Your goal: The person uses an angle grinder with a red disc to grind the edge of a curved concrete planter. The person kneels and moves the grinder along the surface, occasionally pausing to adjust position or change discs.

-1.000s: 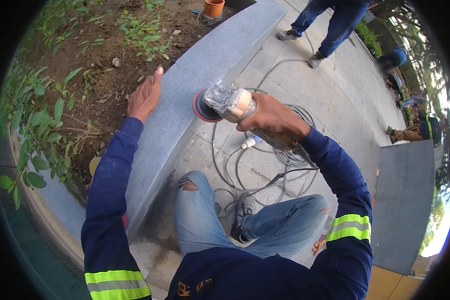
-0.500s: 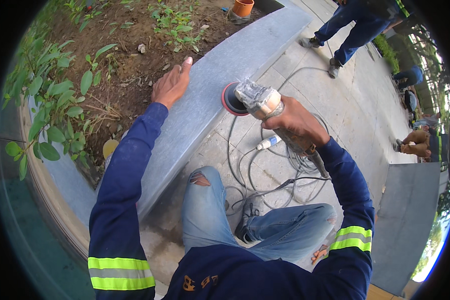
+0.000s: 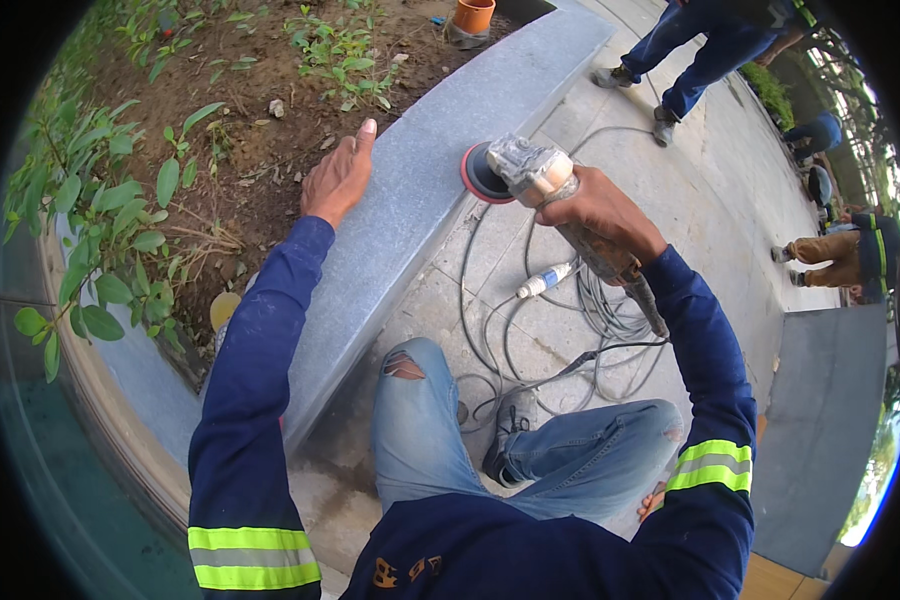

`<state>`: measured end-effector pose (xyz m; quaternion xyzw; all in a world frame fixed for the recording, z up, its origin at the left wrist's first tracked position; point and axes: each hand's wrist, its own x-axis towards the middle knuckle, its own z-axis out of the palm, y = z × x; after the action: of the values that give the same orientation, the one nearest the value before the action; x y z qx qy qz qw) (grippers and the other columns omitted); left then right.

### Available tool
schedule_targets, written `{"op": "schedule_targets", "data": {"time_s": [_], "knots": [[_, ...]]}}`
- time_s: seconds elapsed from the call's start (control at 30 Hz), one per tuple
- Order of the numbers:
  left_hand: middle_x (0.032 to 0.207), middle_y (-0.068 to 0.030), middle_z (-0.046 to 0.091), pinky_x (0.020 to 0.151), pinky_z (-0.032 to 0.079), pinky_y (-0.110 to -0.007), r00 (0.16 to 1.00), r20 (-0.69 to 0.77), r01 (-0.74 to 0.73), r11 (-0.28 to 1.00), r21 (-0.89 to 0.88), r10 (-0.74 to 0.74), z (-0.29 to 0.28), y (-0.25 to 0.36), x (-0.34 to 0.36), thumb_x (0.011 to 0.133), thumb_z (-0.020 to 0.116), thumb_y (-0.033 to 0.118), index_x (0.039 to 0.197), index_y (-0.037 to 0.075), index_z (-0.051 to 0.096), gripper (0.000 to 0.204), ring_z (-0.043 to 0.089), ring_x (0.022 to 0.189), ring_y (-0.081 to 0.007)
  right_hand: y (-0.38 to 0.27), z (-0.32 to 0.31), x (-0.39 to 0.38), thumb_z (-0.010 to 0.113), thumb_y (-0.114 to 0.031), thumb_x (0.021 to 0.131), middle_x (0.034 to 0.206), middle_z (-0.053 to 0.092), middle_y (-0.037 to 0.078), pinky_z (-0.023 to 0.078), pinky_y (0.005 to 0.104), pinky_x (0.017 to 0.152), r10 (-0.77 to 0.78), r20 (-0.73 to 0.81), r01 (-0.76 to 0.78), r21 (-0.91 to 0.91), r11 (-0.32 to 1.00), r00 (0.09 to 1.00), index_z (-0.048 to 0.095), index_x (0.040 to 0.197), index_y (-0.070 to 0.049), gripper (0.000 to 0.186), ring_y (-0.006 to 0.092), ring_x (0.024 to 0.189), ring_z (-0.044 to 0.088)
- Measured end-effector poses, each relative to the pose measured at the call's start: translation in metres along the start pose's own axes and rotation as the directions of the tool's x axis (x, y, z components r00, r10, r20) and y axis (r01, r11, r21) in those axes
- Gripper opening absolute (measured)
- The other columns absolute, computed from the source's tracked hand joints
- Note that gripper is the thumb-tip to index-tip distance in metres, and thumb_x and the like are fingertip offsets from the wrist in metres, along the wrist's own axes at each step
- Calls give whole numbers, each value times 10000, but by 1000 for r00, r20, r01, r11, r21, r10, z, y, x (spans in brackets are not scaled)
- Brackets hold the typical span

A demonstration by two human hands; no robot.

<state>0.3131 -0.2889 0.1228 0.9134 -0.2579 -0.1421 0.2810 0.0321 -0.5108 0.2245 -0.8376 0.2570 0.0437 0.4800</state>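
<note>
My right hand [image 3: 607, 213] is closed round the body of a dusty angle grinder [image 3: 540, 175]. Its round black pad with a red rim [image 3: 485, 172] sits at the outer edge of a grey stone ledge [image 3: 410, 190]; whether it touches the stone I cannot tell. On the ledge's inner edge, beside the soil, rests my left hand [image 3: 338, 178]. It holds no tool, its thumb is stretched out, and its other fingers are partly hidden. The grinder's cord runs back under my right forearm.
Coiled cables [image 3: 610, 315] and a white-and-blue plug connector [image 3: 545, 281] lie on the paving by my knees. Leafy plants [image 3: 110, 240] and an orange pipe [image 3: 473, 15] stand in the soil bed [image 3: 260, 90]. A person in blue trousers [image 3: 710, 60] stands ahead right; others are farther off.
The grinder has shifted slightly right, toward the ledge's outer edge. My left hand stays at the inner edge. At the far right, a bent-over person in brown trousers has straightened up.
</note>
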Motion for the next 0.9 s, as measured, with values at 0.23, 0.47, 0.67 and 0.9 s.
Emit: {"op": "schedule_targets", "data": {"time_s": [0.23, 0.47, 0.67, 0.9], "knots": [[1599, -212, 506, 1240, 307, -521, 990, 123, 67, 998, -11, -65, -6, 5, 2, 987, 152, 849, 1608, 101, 459, 1020, 426, 1505, -429, 11, -4, -6, 799, -250, 715, 1016, 720, 109, 519, 324, 849, 0, -8, 1, 75, 997, 1000, 701, 1186, 37, 559, 213, 889, 660], [1460, -262, 606, 1172, 362, -560, 1000, 4, 13, 1000, 4, -13, 1, -3, 3, 1004, 122, 821, 1484, 76, 569, 993, 516, 1398, -478, 4, 48, -30, 817, -311, 645, 1047, 751, 199, 550, 352, 876, -58, 27, 59, -25, 998, 998, 687, 1212, 71, 696, 299, 942, 722], [1593, -226, 507, 1238, 306, -528, 1000, 19, -11, 999, -35, 12, 8, 0, 5, 1007, 127, 817, 1615, 81, 440, 1005, 439, 1494, -433, 48, -5, 1, 825, -316, 674, 986, 744, 152, 561, 340, 808, -4, -160, 15, 69, 997, 987, 710, 1178, 50, 634, 249, 861, 704], [1616, -238, 477, 1251, 303, -484, 998, 58, -21, 999, -50, 24, 11, -3, 14, 1028, 133, 788, 1609, 18, 428, 1008, 420, 1517, -409, 121, 22, 1, 795, -330, 695, 987, 748, 158, 545, 350, 817, 22, -485, 142, 298, 944, 874, 720, 1161, 53, 607, 254, 882, 713]]}}
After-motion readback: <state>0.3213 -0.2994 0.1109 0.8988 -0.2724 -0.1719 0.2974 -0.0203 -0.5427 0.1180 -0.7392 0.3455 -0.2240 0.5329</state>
